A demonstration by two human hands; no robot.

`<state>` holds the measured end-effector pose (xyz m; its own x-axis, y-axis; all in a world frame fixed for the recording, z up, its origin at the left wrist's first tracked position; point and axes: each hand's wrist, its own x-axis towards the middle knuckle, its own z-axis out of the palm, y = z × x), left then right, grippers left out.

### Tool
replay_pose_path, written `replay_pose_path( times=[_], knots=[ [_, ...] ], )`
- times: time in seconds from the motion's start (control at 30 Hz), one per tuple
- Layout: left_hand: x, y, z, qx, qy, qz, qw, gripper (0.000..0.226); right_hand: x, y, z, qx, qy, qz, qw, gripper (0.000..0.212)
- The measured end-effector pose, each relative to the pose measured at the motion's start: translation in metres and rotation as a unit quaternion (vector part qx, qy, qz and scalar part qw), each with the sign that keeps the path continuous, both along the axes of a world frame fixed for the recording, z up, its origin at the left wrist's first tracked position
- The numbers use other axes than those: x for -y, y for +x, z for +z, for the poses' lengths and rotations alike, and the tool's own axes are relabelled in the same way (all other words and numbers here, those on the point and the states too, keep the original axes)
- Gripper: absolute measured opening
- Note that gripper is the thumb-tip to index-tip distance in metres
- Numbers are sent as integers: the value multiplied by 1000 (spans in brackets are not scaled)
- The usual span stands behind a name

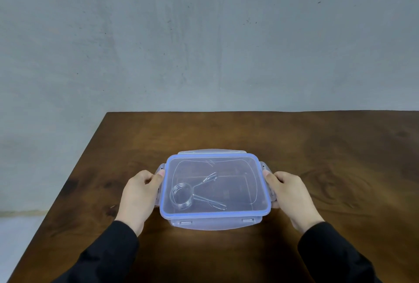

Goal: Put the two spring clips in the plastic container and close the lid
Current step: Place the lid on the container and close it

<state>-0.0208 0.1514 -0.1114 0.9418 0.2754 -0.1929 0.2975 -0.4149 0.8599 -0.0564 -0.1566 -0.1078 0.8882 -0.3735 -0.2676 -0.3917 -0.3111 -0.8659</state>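
Lid seated on plastic container, long axis left-right; spring clip visible inside. Left hand and right hand each cup 1 end latch; near and far latches look unfastened.

Open tabletop on all sides of lidded container. Short sides blocked by left hand and right hand. Lid bars entry from above.

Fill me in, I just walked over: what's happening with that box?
A person has both hands on a clear plastic container on a wooden table. The blue-rimmed lid sits on top, metal spring clips showing inside. The left hand and right hand are at the side latches.
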Motion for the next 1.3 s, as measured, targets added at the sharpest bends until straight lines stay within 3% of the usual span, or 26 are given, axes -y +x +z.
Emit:
replay_pose_path(
  times=[0.27,0.4,0.47,0.6,0.67,0.77,0.83,1.0,1.1,1.13,1.2,1.27,1.3],
  knots=[
    [0,-5,-5,-64,-126,26,990,48,-9,0,-4,-17,0,-33,999,23],
    [-5,-15,-8,31,-13,22,999,34,-15,-6,-1,69,-106,-32,991,18],
    [-4,-21,-5,75,26,-21,997,44,-18,-9,-2,89,-138,20,986,21],
    [12,-32,-4,29,32,-131,990,67,-25,-16,-2,35,-150,62,986,24],
    [19,-37,-6,2,-36,-118,992,66,-26,-17,-5,27,-135,58,989,37],
    [25,-39,-7,3,-126,-79,989,56,-27,-17,-7,35,-43,42,998,22],
    [27,-40,-9,4,-171,-62,983,53,-30,-17,-3,33,4,33,999,26],
    [25,-42,-12,10,-205,-69,976,46,-35,-19,2,38,13,29,999,27],
    [25,-42,-7,4,-163,-90,983,56,-35,-18,4,23,1,34,999,22],
    [23,-43,-5,10,-121,-94,988,60,-32,-17,5,16,-44,41,998,26],
    [14,-42,-4,74,20,-107,991,67,-28,-9,13,28,-164,58,984,56],
    [6,-40,-4,182,170,-198,948,62,-29,6,24,90,-237,118,960,61],
    [5,-37,-5,233,243,-273,901,60,-31,16,27,108,-259,173,944,60]
  ],
)
